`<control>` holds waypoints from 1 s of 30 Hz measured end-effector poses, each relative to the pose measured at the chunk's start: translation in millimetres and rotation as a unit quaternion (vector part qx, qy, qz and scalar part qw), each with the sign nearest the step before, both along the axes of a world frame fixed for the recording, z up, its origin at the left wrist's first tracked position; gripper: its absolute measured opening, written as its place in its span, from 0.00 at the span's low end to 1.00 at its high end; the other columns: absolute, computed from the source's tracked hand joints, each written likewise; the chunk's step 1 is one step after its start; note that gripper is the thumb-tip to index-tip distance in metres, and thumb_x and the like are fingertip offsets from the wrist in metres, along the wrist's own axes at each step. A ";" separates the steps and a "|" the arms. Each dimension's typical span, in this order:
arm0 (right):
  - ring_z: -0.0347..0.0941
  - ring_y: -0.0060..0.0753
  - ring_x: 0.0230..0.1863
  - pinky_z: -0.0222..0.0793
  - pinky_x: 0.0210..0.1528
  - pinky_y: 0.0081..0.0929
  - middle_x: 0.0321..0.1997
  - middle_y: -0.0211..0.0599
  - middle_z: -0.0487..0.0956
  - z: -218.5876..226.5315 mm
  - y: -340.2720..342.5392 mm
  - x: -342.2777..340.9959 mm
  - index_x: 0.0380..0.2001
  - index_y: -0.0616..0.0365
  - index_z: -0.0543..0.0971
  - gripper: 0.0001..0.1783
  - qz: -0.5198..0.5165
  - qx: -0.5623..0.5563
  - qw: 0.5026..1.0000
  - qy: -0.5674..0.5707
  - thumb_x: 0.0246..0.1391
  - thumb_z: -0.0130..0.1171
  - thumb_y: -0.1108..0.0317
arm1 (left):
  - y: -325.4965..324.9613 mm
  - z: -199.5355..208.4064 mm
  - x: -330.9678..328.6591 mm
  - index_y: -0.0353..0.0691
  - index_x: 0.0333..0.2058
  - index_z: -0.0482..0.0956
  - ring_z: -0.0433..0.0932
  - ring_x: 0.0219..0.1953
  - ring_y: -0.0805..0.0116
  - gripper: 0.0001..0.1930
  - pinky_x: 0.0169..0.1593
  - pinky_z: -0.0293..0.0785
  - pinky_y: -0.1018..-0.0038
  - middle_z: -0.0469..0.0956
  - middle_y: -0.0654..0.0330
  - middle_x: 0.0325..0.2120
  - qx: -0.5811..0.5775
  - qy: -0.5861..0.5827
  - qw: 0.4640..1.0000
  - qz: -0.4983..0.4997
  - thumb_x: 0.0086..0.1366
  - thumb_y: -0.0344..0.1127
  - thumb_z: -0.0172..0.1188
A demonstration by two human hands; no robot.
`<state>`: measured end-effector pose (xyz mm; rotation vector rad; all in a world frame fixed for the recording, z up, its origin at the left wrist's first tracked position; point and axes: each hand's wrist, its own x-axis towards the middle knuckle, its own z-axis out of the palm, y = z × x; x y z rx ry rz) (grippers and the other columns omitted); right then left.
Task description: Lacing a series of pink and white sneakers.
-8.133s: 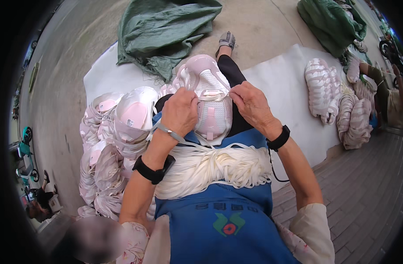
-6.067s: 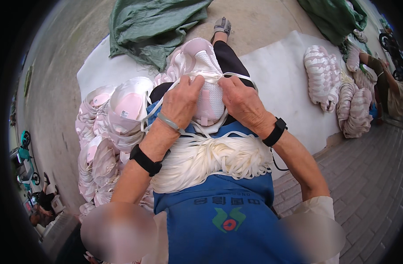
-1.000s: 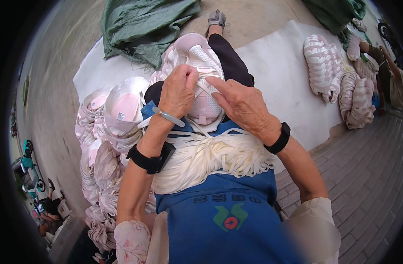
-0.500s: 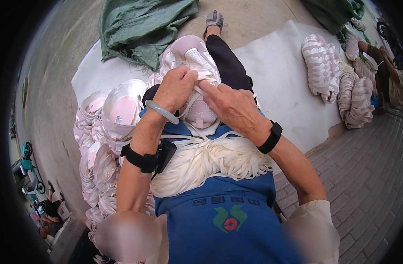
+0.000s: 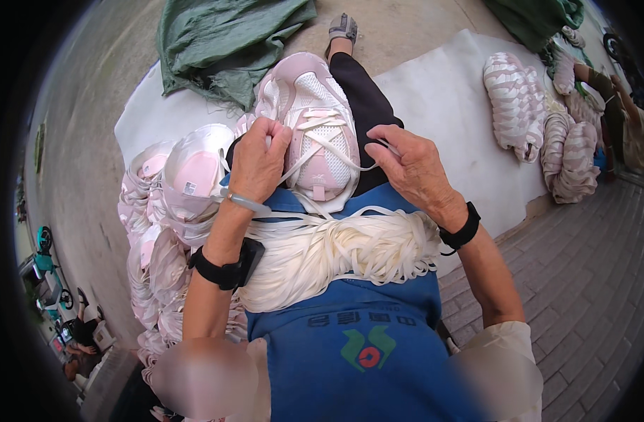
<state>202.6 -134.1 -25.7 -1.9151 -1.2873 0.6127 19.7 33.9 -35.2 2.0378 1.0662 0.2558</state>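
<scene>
A pink and white shoe upper (image 5: 322,158) lies across my lap, toe end pointing away from me. Its white shoelace (image 5: 327,145) is threaded through the front eyelets and crosses over the tongue, with one strand running out to each side. My left hand (image 5: 260,158) is closed beside the upper's left edge, pinching one strand. To the right, my right hand (image 5: 415,169) holds the other strand between thumb and fingers, apart from the upper. Below both hands, a thick bundle of loose cream shoelaces (image 5: 343,253) rests on my blue apron (image 5: 350,316).
Stacked pink and white shoe uppers (image 5: 195,176) crowd my left side. More nested stacks (image 5: 515,105) sit at the right on a white sheet (image 5: 441,98). A green cloth sack (image 5: 223,49) lies ahead. At far right, another person's arm (image 5: 600,81) reaches among uppers.
Both hands have come apart from over the upper, the left moving left and the right moving right. The lace strands now stretch outward, and the crossed lacing shows.
</scene>
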 end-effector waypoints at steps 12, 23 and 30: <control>0.74 0.47 0.30 0.70 0.32 0.41 0.28 0.41 0.74 1.2 -4.6 -10.0 0.26 0.59 0.76 0.12 0.105 -0.066 0.989 -0.075 0.51 0.62 0.62 | -13.6 32.3 -29.8 0.35 0.30 0.72 0.65 0.20 0.72 0.09 0.26 0.63 0.73 0.68 0.61 0.17 -0.066 0.023 0.989 -0.129 0.62 0.34 0.59; 0.74 0.47 0.28 0.69 0.30 0.40 0.24 0.39 0.74 1.5 -5.8 20.7 0.25 0.57 0.74 0.10 0.065 -0.069 0.982 -0.166 0.57 0.56 0.64 | 19.1 22.3 -36.6 0.36 0.32 0.74 0.70 0.22 0.65 0.06 0.30 0.68 0.71 0.72 0.56 0.19 0.010 0.034 0.992 -0.120 0.62 0.32 0.58; 0.74 0.48 0.27 0.69 0.31 0.37 0.25 0.45 0.77 16.1 -10.0 17.7 0.36 0.60 0.75 0.06 -0.023 -0.094 0.994 -0.059 0.59 0.54 0.68 | 13.4 33.6 -50.2 0.34 0.49 0.73 0.70 0.27 0.83 0.13 0.34 0.67 0.86 0.77 0.65 0.31 -0.053 -0.207 0.973 0.092 0.71 0.34 0.50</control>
